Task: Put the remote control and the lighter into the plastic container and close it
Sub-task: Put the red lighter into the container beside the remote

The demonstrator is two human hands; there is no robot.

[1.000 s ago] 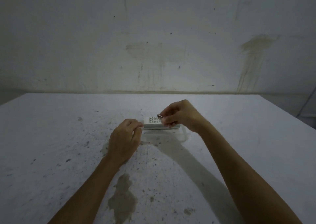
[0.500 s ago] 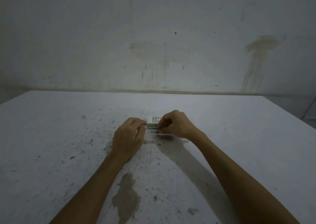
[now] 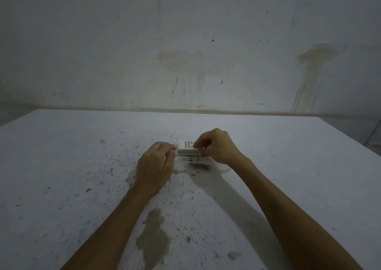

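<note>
A clear plastic container (image 3: pixel 224 169) stands open on the white table, between my hands. Along its far side lies the white remote control (image 3: pixel 186 147), buttons up. In front of the remote, inside the container, rests the dark lighter (image 3: pixel 199 165) with its metal head to the left. My left hand (image 3: pixel 155 163) curls around the container's left end and holds it. My right hand (image 3: pixel 218 146) hovers over the right half of the container, its fingertips pinched together just above the remote, with nothing visible in them. No lid is in view.
The table (image 3: pixel 82 166) is speckled with dark spots, with a brownish stain (image 3: pixel 153 234) near me. A stained wall (image 3: pixel 185 63) runs along the table's far edge. The table's right edge slants away at the right.
My right hand came down with the lighter to the container, let it go and has lifted slightly. The lighter now lies in front of the remote. My left hand stayed at the container's left end.
</note>
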